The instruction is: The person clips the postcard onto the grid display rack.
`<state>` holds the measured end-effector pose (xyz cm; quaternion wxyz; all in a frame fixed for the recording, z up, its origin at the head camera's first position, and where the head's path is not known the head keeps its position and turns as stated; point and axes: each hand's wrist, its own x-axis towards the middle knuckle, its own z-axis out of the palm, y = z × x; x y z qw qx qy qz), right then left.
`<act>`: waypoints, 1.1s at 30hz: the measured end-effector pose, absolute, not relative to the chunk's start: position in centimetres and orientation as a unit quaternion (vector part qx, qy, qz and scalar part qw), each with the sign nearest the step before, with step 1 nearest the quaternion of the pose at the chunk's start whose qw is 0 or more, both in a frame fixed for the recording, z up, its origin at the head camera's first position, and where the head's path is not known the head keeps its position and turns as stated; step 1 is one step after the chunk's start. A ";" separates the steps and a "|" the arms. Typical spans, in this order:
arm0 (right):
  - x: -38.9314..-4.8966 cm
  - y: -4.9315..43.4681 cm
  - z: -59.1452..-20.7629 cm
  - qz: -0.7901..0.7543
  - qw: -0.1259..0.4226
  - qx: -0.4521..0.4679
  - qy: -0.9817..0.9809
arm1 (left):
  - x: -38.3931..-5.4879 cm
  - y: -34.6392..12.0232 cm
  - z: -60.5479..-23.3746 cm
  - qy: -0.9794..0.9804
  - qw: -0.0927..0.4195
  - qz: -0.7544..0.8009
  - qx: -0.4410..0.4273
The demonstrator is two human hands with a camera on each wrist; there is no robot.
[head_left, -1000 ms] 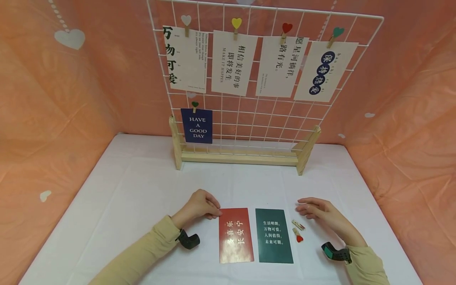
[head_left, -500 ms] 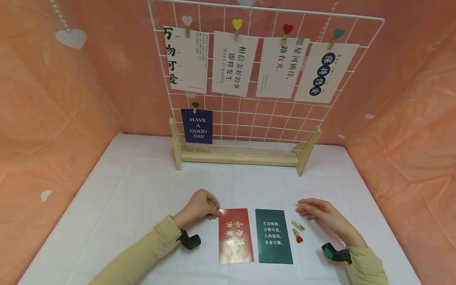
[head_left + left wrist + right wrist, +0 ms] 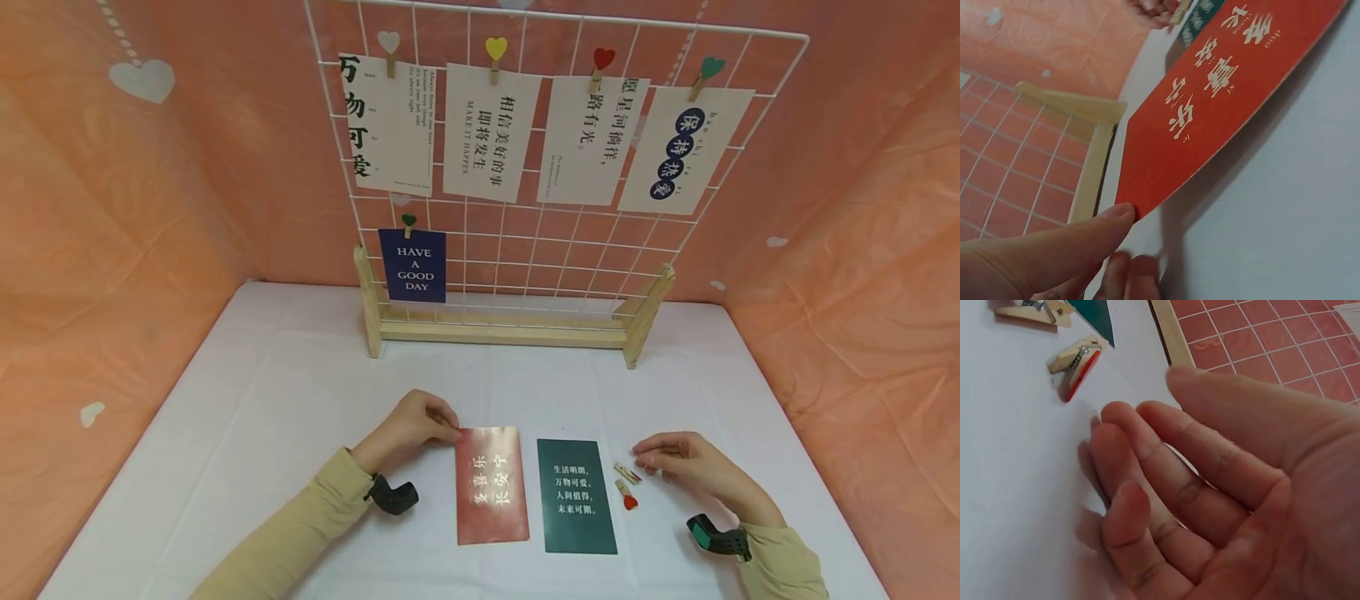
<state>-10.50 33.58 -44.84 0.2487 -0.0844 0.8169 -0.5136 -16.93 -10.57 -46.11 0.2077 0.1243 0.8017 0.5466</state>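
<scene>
Thumb and fingers of my left hand [image 3: 412,421] pinch the upper left corner of a red card [image 3: 487,523] with pale lettering. The left wrist view shows this card [image 3: 1154,162] raised off the white table at that corner, its shadow underneath. Beside it a dark green card [image 3: 577,535] lies flat. My right hand [image 3: 697,467] hovers low over the table with loosely bent fingers and nothing in them. Just left of it lie two small wooden clothespins, one with a red heart [image 3: 630,503], the other clothespin [image 3: 1079,365] showing a red edge in the right wrist view.
At the back stands a white wire grid rack on a wooden base [image 3: 502,335]. Several white cards hang along its top from heart clips, such as the yellow heart clip [image 3: 497,48]. A blue card [image 3: 412,287] hangs lower left. Orange cloth [image 3: 135,250] walls surround the white table.
My left hand has moved slightly up and left, and the red card has shifted with it and lifted. My right hand has drawn slightly right and toward me. The green card and clothespins stay put.
</scene>
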 end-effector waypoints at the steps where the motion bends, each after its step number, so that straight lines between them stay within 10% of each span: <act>1: -10.5 33.6 -44.8 -0.512 0.251 -0.085 0.817 | -17.0 -10.7 -46.0 0.797 0.213 0.551 0.124; 33: -10.2 33.6 -45.6 -0.511 0.246 -0.128 0.814 | -18.6 -11.2 -44.9 0.694 0.283 0.662 0.033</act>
